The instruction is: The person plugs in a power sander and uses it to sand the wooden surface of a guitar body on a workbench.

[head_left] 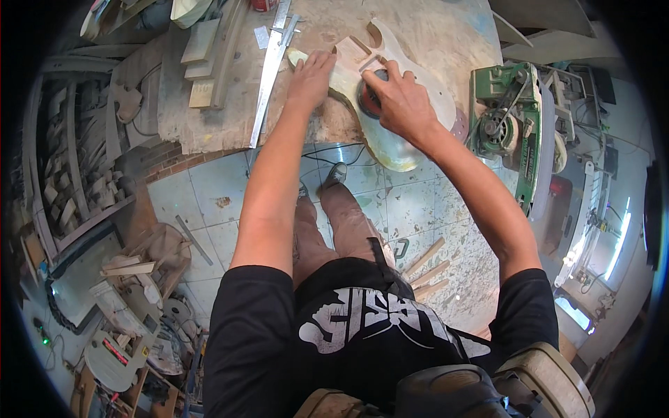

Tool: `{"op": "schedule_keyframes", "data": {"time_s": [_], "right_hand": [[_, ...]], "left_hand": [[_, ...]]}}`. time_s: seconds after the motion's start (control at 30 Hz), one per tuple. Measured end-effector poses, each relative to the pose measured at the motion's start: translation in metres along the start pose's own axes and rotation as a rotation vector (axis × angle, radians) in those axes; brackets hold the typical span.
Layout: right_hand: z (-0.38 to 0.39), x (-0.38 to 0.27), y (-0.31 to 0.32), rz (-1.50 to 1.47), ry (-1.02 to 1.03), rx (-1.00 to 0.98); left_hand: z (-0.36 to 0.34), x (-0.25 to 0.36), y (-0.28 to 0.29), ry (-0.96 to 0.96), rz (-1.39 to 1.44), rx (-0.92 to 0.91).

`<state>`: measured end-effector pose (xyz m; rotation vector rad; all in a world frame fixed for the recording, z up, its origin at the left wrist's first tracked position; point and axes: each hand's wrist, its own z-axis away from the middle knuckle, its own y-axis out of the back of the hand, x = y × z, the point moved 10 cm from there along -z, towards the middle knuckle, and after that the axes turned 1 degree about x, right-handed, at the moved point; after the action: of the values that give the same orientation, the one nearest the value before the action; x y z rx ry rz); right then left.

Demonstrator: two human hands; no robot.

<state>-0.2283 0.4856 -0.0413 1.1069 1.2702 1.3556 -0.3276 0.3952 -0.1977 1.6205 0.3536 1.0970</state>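
Note:
A pale, unpainted electric guitar body (425, 82) with routed cavities lies on the workbench, its lower end jutting past the front edge. My right hand (403, 104) is closed over a round black-and-red sander (369, 97), which rests on the face of the body beside a cavity. At the left side of the body, my left hand (311, 78) holds the edge with its fingers laid over the wood near the horn. The palm and part of that edge are hidden. A purple disc with holes (460, 128) sits by the body's right side.
The wooden workbench (237, 125) carries a metal ruler (268, 87), a caliper (287, 29) and stacked wood strips (203, 59) on the left. A green belt-driven machine (505, 115) stands at right. Wood sticks (426, 268) lie on the tiled floor (216, 181); offcuts fill the left.

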Motion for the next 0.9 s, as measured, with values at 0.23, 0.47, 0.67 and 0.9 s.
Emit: {"op": "schedule_keyframes", "data": {"time_s": [0.23, 0.47, 0.67, 0.9], "right_hand": [[-0.002, 0.009, 0.003, 0.013, -0.003, 0.031], [0.0, -0.01, -0.011, 0.017, 0.002, -0.057], [0.001, 0.014, 0.004, 0.012, -0.038, 0.017], [0.043, 0.002, -0.005, -0.072, 0.011, -0.113]], "left_hand": [[0.0, -0.002, -0.001, -0.007, -0.005, 0.005], [0.001, -0.002, 0.0, -0.01, -0.011, 0.002], [0.0, 0.0, 0.0, -0.023, -0.04, 0.011], [-0.001, -0.004, -0.001, 0.004, -0.006, -0.014]]}}
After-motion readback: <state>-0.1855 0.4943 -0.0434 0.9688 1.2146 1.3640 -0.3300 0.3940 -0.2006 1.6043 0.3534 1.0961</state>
